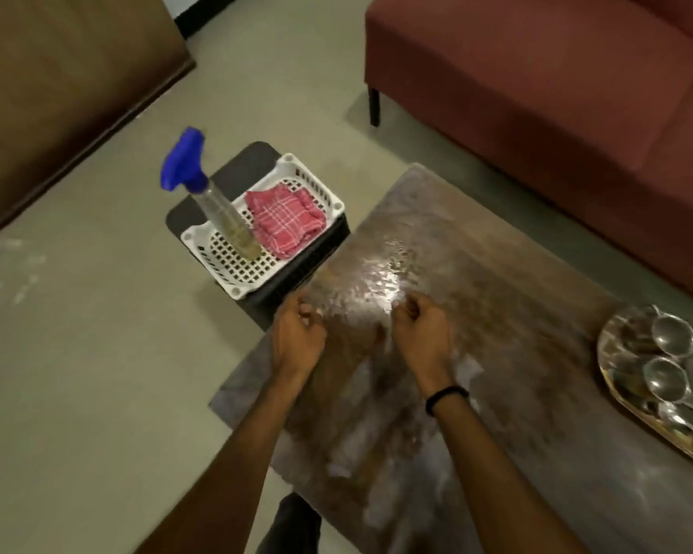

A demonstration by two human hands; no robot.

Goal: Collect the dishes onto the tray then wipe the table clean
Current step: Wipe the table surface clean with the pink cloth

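Here, left hand near right hand.

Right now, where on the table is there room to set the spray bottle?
Bare tabletop lies between the right hand and the steel tray, and along the edge nearest the sofa. The right end is crowded: the tray carries steel bowls.

Floor: pale grey-green and smooth, with faint whitish smudges towards the left.
Sofa: maroon upholstery on a dark leg, just beyond the far edge of the table.
Wooden panel: brown, upper left; possibly a door, too blurred to say.
Stand: low and dark, beside the table's left corner.
Light: a bright glare on the glossy tabletop.
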